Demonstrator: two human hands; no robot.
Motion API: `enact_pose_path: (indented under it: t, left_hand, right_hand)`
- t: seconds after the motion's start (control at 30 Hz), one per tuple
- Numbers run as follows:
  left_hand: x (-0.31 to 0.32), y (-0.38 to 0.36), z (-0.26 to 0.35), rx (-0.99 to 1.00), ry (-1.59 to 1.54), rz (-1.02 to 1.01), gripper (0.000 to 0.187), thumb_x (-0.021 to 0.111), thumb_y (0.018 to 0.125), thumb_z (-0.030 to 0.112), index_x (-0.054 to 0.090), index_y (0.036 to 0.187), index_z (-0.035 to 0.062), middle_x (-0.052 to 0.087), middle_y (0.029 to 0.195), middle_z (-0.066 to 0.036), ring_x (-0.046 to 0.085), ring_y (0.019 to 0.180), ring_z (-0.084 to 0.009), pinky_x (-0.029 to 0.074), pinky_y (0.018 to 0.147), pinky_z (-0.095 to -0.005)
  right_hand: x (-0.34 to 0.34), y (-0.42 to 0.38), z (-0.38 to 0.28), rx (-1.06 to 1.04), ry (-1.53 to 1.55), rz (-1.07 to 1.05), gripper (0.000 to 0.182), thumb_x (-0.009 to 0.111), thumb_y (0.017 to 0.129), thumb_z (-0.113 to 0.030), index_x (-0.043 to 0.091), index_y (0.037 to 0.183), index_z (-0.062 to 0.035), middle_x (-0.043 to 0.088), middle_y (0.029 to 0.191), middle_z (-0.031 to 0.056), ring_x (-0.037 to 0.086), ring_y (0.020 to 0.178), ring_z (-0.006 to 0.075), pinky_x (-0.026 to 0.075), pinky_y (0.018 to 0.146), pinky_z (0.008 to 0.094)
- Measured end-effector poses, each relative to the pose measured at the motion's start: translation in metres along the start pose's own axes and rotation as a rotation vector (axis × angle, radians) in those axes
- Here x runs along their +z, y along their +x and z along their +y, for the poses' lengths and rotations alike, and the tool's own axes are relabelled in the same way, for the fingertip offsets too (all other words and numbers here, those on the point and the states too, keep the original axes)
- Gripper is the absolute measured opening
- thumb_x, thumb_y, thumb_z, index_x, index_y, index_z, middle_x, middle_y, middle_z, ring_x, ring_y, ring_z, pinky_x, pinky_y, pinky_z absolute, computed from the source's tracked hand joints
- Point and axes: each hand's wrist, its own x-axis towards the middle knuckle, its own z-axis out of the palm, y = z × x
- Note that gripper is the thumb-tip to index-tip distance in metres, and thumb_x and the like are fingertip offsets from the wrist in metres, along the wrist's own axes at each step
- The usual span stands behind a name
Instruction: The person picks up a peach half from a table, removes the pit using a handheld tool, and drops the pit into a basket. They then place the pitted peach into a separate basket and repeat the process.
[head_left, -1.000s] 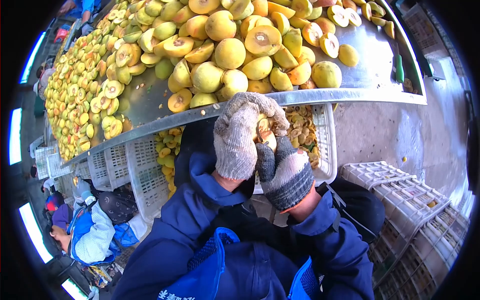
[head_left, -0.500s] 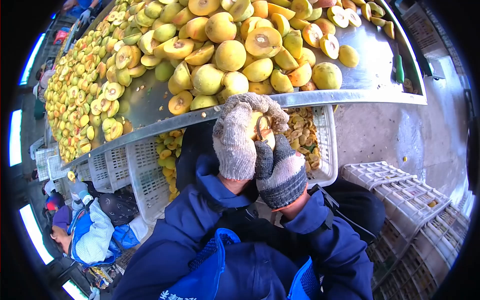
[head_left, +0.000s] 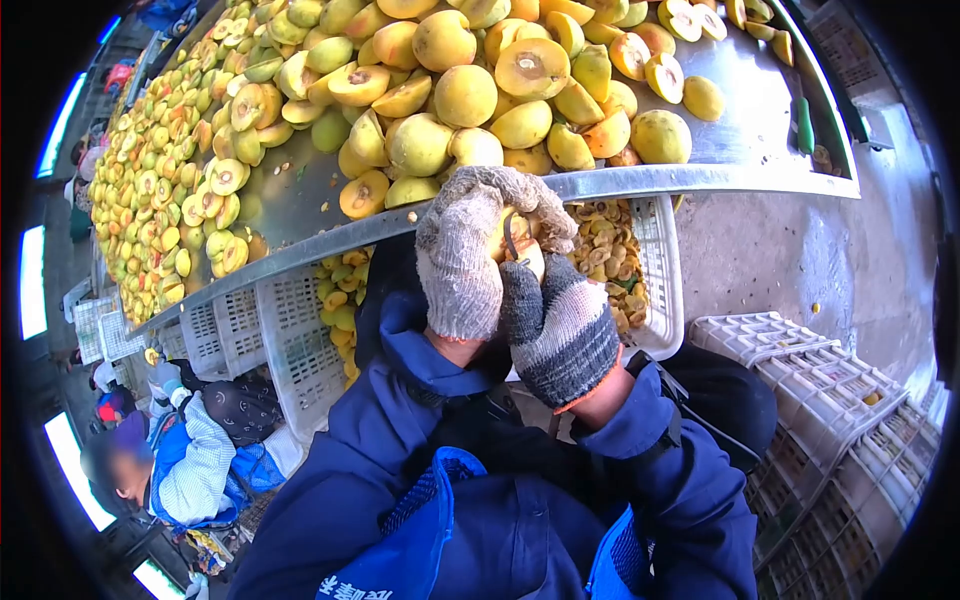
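Note:
My left hand (head_left: 470, 250), in a dirty grey knit glove, is wrapped round a piece of yellow fruit (head_left: 524, 236) just below the table edge. Against the fruit's cut face lies a small curved metal tool (head_left: 511, 238). My right hand (head_left: 562, 335), in a grey and white glove, closes on this tool from below, its thumb pointing up at the fruit; the handle is hidden by the fingers. Above both hands, whole and halved yellow fruits (head_left: 465, 96) are piled on the metal table (head_left: 720, 178).
Below the table stand a crate (head_left: 660, 300) of cut fruit pieces and a white crate (head_left: 300, 350). Stacked crates (head_left: 800, 370) are at the right. A green-handled knife (head_left: 804, 126) lies on the table. Another person (head_left: 195, 450) sits at the left.
Both hands have moved slightly up and left with the fruit, and the tool has shifted a little on its cut face. The view has tilted slightly. The person at the left has raised their head.

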Motion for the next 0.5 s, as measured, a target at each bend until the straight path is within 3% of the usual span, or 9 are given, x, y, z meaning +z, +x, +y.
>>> enact_pose_path:
  t: [0.03, 0.1, 0.23, 0.33, 0.4, 0.43, 0.5]
  left_hand:
    - [-0.002, 0.000, 0.001, -0.003, -0.001, 0.001, 0.022, 0.042, 0.102, 0.016, 0.056, 0.097, -0.0003, 0.065, 0.092, -0.017, 0.066, 0.078, -0.0248, 0.056, 0.073, -0.0358]
    - [-0.007, 0.001, 0.002, 0.111, 0.512, -0.086, 0.022, 0.043, 0.100, 0.014, 0.057, 0.095, -0.0013, 0.066, 0.090, -0.017, 0.067, 0.076, -0.0244, 0.057, 0.070, -0.0349]
    - [0.003, 0.001, 0.006, 0.129, 0.388, -0.013, 0.024, 0.044, 0.097, 0.014, 0.060, 0.091, -0.0029, 0.067, 0.088, -0.015, 0.067, 0.075, -0.0226, 0.057, 0.068, -0.0335]
    - [-0.004, 0.012, 0.006, 0.184, 0.566, -0.079, 0.026, 0.047, 0.097, 0.016, 0.063, 0.089, -0.0036, 0.069, 0.085, -0.012, 0.067, 0.074, -0.0198, 0.056, 0.069, -0.0320]
    - [-0.014, 0.016, -0.003, 0.068, 0.265, -0.139, 0.029, 0.047, 0.097, 0.017, 0.065, 0.087, -0.0030, 0.069, 0.084, -0.011, 0.067, 0.074, -0.0174, 0.055, 0.068, -0.0306]
    - [-0.001, 0.010, 0.013, 0.123, 0.557, -0.078, 0.027, 0.049, 0.097, 0.015, 0.066, 0.088, -0.0026, 0.070, 0.083, -0.011, 0.066, 0.074, -0.0167, 0.055, 0.068, -0.0306]
    - [0.001, 0.010, 0.010, 0.027, 0.441, -0.106, 0.025, 0.050, 0.096, 0.013, 0.067, 0.088, -0.0026, 0.070, 0.083, -0.010, 0.066, 0.073, -0.0164, 0.055, 0.069, -0.0305]
  right_hand:
    - [0.000, -0.001, -0.001, 0.003, 0.000, -0.001, 0.019, 0.053, 0.097, -0.014, 0.063, 0.109, -0.0022, 0.060, 0.090, 0.0235, 0.062, 0.070, 0.0424, 0.047, 0.058, 0.0506]
    - [-0.001, 0.001, -0.003, 0.083, 0.075, 0.002, 0.021, 0.052, 0.099, -0.016, 0.063, 0.108, -0.0018, 0.062, 0.088, 0.0239, 0.063, 0.071, 0.0429, 0.048, 0.059, 0.0503]
    - [-0.002, 0.001, -0.002, 0.170, 0.164, 0.017, 0.024, 0.051, 0.101, -0.020, 0.064, 0.106, -0.0014, 0.064, 0.084, 0.0244, 0.064, 0.073, 0.0436, 0.049, 0.060, 0.0503]
    - [-0.003, 0.001, -0.001, 0.184, 0.211, 0.028, 0.026, 0.051, 0.101, -0.022, 0.064, 0.105, -0.0005, 0.064, 0.080, 0.0245, 0.064, 0.072, 0.0447, 0.049, 0.061, 0.0507]
    - [-0.005, -0.001, -0.001, 0.210, 0.292, 0.035, 0.027, 0.051, 0.101, -0.023, 0.064, 0.105, 0.0008, 0.064, 0.079, 0.0247, 0.064, 0.073, 0.0450, 0.049, 0.062, 0.0509]
    - [-0.005, -0.002, -0.002, 0.213, 0.295, 0.034, 0.027, 0.051, 0.101, -0.023, 0.064, 0.105, 0.0008, 0.064, 0.079, 0.0247, 0.064, 0.073, 0.0450, 0.049, 0.062, 0.0509]
    - [-0.006, -0.002, -0.002, 0.283, 0.251, -0.071, 0.028, 0.051, 0.101, -0.022, 0.063, 0.105, 0.0028, 0.065, 0.080, 0.0247, 0.065, 0.077, 0.0438, 0.050, 0.062, 0.0505]
